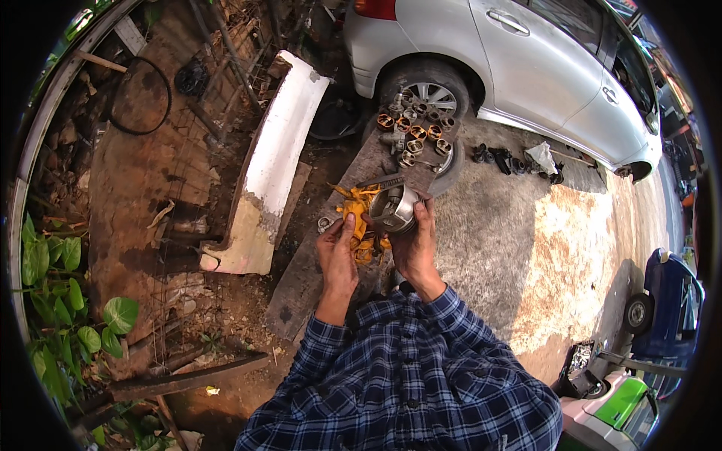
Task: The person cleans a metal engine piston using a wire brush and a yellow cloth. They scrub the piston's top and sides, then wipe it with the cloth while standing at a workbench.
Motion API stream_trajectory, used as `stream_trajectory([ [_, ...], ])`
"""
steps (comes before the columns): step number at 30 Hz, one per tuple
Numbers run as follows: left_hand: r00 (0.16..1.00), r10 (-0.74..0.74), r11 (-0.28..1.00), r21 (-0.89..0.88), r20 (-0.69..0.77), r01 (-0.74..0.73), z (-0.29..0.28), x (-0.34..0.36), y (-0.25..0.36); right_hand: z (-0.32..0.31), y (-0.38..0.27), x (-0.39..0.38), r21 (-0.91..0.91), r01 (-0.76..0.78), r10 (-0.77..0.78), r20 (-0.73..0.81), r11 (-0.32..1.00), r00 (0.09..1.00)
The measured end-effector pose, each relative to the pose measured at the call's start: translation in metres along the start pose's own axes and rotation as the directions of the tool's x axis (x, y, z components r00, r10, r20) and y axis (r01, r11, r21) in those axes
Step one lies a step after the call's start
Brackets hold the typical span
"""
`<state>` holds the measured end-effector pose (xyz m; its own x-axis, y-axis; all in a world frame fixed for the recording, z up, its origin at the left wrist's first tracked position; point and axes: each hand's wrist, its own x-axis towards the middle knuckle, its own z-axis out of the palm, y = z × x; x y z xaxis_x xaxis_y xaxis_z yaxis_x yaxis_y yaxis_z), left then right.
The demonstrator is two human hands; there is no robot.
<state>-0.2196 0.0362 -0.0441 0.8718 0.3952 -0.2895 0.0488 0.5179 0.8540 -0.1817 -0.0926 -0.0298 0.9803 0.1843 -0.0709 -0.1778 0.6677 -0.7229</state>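
Note:
A metal engine piston (394, 208) is gripped in my right hand (416, 252), tilted so that its hollow inside partly shows. My left hand (338, 259) pinches a bunched yellow-orange cloth (359, 204) right beside the piston. Part of the cloth hangs down between the two hands. Below them lies a wooden plank (297, 289). A small metal ring (324, 224) rests on it just left of my left hand. Farther up the plank, several engine parts (417, 131), some with orange-brown insides, stand close together.
A silver car (444, 45) stands at the upper right, its rear wheel behind the plank. To the left leans a white-painted slab (282, 143) over dirt and scrap. Black shoes (500, 159) lie by the car. Leafy plants (64, 301) grow at the far left.

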Motion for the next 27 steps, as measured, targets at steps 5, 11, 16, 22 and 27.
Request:
stream_trajectory([
  [5, 0.995, 0.095, 0.996, -0.001, -0.007, -0.095, -0.002, 0.000, -0.004, 0.003, -0.001, 0.006, 0.005, 0.057, -0.057, -0.040, 0.998, 0.998],
  [11, 0.989, 0.147, 0.987, 0.061, -0.006, -0.147, -0.004, 0.003, -0.008, 0.011, -0.007, -0.005, 0.016, -0.019, 0.018, 0.039, 1.000, 0.999],
  [16, 0.993, 0.109, 0.994, 0.026, 0.036, -0.110, -0.002, -0.002, 0.000, 0.011, 0.001, -0.001, 0.072, -0.038, 0.038, 0.006, 0.997, 0.999],
  [22, 1.000, 0.002, 0.999, -0.033, -0.002, -0.002, -0.001, -0.003, 0.007, 0.004, 0.005, 0.006, 0.067, 0.003, -0.003, 0.003, 0.998, 1.000],
  [27, 0.986, -0.119, 0.980, -0.148, 0.117, 0.135, -0.005, 0.002, 0.010, 0.001, 0.002, 0.006, 0.046, -0.017, 0.016, 0.018, 0.999, 1.000],
])
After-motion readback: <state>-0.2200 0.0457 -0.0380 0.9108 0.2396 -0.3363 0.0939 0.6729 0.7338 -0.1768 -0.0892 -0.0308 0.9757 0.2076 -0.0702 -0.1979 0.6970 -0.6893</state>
